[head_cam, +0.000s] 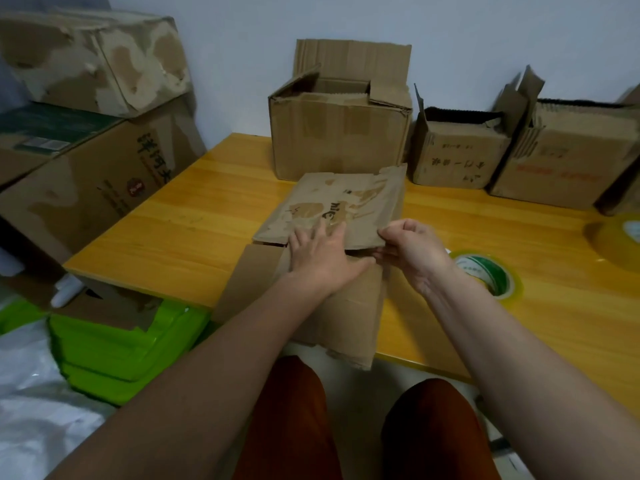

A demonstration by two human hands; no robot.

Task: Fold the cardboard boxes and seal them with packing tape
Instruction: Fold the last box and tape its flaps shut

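Here we hold a flat cardboard box (329,216) at the near edge of our yellow table (180,230); its lower part hangs off twd our knees. Our left hand (322,258) lies flat on it, fingers straight, pressing. Our right hand (412,251) pinches the box's near edge w/ curled fingers and thumb. Just right of that hand sits a tape roll (485,275), and a 2nd roll (620,240) by the right edge. Further back stand three open boxes: a big box (336,133), a small box (457,154) & a box w/ red print (561,161).
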